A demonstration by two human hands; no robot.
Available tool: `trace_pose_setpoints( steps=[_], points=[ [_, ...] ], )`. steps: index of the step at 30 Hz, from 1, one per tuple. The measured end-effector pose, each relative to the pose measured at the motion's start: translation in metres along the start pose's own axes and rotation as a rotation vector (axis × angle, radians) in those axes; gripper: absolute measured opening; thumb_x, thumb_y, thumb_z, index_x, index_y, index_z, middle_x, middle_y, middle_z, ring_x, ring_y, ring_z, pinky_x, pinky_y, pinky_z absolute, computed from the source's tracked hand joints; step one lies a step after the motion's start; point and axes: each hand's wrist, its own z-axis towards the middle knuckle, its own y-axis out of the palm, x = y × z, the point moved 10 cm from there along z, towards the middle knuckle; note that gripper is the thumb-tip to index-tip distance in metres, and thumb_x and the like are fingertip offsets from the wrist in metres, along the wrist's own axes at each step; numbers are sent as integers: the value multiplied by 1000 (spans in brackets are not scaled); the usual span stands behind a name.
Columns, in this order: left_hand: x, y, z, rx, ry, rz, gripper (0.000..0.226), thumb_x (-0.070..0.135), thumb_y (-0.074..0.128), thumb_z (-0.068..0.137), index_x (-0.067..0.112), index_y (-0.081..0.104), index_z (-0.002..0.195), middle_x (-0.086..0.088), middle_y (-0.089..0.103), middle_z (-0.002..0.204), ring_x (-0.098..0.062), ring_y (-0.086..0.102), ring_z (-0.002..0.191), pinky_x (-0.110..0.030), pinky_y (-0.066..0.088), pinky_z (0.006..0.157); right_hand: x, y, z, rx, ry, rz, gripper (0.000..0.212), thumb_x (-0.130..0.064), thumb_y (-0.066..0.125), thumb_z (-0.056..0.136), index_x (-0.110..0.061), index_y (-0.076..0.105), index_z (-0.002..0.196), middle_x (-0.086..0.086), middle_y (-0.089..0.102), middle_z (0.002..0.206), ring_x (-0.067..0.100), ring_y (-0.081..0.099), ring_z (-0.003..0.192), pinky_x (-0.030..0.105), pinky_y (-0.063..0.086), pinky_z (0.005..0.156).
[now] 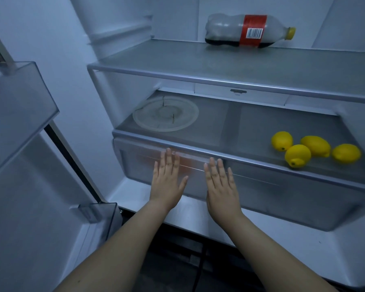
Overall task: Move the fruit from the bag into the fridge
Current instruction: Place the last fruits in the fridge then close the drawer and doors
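Fridge (pixel 72 85) open in front of us, dim and bluish inside. Its door (pixel 30 207) stands out at the left with two clear bins, one high (pixel 19 98) and one low (pixel 102 213). We count two glass shelves, the upper shelf (pixel 177 60) and the lower shelf (pixel 251 125). Under the lower one are two frosted drawers side by side, the left drawer (pixel 135 171) and the right drawer (pixel 282 199). Both forearms reach up from the bottom of the view, bare, nearly parallel and a little apart. Left hand (pixel 167 182): fully open, fingers straight and close together, thumb out to the side, palm laid flat on the front of the left drawer, fingertips at its top edge. It grasps nothing. Right hand (pixel 221 186): the same pose just beside it on that drawer front, near the seam between the two drawers, spread flat and holding nothing. An orange-red blur shows through the frosted front between the two hands; we cannot tell what it is. One plastic bottle (pixel 247 31) lies on its side on the upper shelf, with a red label, a yellow cap pointing right and a little dark liquid. One round translucent lid (pixel 165 113), cracked, lies flat at the left of the lower shelf. Fruit: four lemons (pixel 282 141) (pixel 315 146) (pixel 297 155) (pixel 346 153) clustered at the right end of the lower shelf near its front edge, well apart from both hands.
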Motion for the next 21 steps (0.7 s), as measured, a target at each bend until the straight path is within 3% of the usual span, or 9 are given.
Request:
trace_pose_setpoints(
  steps=[3,7,13,18,21],
  points=[
    [0,2,8,4,-22,0,75,55,17,92,20,-23,145,-9,-24,154,-24,-17,143,-42,-2,116,4,3,5,-27,26,-29,92,0,56,69,-3,12,149,14,3,158,31,1,146,48,4,117],
    [-1,9,13,-18,-30,-10,74,56,13,91,23,-28,142,-9,-32,151,-24,-22,142,-41,-7,115,9,10,5,-54,49,-40,92,2,53,69,-5,11,150,10,-1,159,28,-2,146,49,0,117],
    [-2,13,16,-21,-35,23,73,55,13,90,19,-22,143,-14,-25,152,-26,-21,142,-45,-1,115,7,16,8,-65,78,-52,92,1,49,69,-5,5,150,10,-5,159,29,-6,146,49,-3,117],
    [2,5,10,-7,-43,-10,73,53,18,92,16,-14,146,-14,-22,153,-26,-17,143,-46,3,116,0,8,2,-67,64,77,85,-4,54,72,-4,17,149,13,3,158,31,-2,146,49,4,116],
    [11,-9,0,-10,-42,-121,74,56,19,92,19,-10,149,-6,-19,156,-20,-16,144,-41,3,116,4,-2,-12,-87,76,205,75,-10,49,79,-3,21,148,14,13,157,30,7,146,48,16,116]
  ],
)
